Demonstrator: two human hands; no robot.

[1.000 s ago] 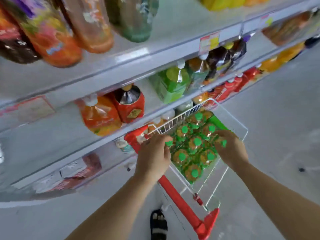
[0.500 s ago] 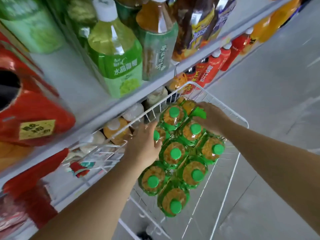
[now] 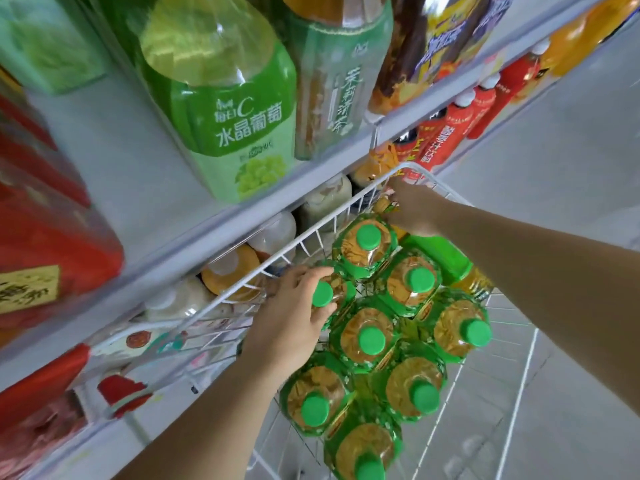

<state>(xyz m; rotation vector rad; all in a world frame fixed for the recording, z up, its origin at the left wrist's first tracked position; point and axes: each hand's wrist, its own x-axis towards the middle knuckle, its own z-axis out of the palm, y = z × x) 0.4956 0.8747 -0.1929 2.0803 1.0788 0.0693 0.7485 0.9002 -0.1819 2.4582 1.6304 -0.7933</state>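
step: lift shrink-wrapped pack of green-capped amber drink bottles [image 3: 370,341], lying inside white wire cart basket [image 3: 242,284] | left hand [image 3: 294,320]: fingers clamped round one neck near basket's shelf-side rim | right hand [image 3: 412,209]: fingers curled over pack end at basket's far rim | tip: raise both ends level, clear rim

shelf edge [image 3: 242,216] crowding cart rim [image 3: 277,261]
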